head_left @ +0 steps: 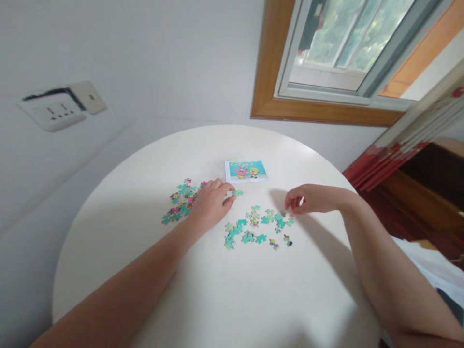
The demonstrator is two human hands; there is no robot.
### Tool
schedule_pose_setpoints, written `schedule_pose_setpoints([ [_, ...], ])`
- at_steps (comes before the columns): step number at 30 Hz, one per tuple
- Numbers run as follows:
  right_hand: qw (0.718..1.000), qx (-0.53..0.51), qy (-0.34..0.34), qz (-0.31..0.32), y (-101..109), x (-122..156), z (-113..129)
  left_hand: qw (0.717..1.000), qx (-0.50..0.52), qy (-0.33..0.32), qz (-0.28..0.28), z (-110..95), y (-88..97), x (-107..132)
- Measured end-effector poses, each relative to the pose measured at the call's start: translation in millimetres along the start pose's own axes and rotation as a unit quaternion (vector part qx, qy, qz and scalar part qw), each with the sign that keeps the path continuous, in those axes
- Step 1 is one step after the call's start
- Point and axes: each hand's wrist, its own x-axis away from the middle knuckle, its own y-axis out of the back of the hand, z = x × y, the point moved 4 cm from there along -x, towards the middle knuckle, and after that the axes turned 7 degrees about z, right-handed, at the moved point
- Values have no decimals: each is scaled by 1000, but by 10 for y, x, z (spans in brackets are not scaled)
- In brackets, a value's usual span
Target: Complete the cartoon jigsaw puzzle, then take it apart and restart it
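Note:
My left hand (212,203) is closed in a pinch around a teal jigsaw piece (238,193), between thumb and forefinger. Its outer side lies beside a loose heap of jigsaw pieces (174,211), teal with pink and yellow bits, and hides part of it. My right hand (302,199) is over the right end of a second spread of mostly teal pieces (250,237), several of them seemingly joined. Its fingers curl down with the tips together; whatever is in them cannot be made out. A small picture card (248,171) with cartoon figures lies behind the hands.
Everything rests on a round white table (210,299) against a white wall (174,58). A wall socket (54,111) is at the left. A wood-framed window (268,108) is at the upper right, with a red-patterned curtain (384,159) beside it.

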Motion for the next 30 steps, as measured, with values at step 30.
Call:
schedule_pose_setpoints([
  [30,992,81,-92,14,-159,17,206,1000,-2,-10,-3,0,-2,-6],
])
